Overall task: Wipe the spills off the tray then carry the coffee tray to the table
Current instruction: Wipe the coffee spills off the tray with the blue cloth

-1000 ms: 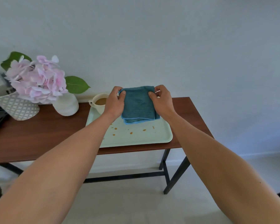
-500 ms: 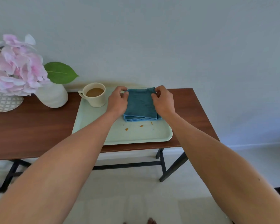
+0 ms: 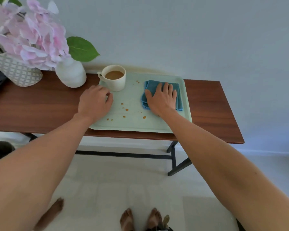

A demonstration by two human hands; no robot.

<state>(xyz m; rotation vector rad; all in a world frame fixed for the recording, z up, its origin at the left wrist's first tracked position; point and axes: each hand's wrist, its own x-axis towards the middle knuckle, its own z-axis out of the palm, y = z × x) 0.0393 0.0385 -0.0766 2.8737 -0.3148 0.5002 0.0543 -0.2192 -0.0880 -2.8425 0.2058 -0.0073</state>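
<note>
Now my right hand (image 3: 162,99) lies flat, fingers spread, on the folded blue cloth (image 3: 178,97) at right of the spotted tray (image 3: 185,104), centre frame; left hand (image 3: 94,103) loosely curled, empty, beside the cup (image 3: 114,78).

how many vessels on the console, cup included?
3: cup on the tray's back-left corner; white vase left of it; patterned pot far left, cut by the frame edge.

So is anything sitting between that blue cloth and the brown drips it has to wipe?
Nothing visible does. The right hand lies flat on the folded blue cloth, and bare pale green tray separates it from the brown coffee drips. The cream cup of coffee stands at the far left corner, off that path.
</note>
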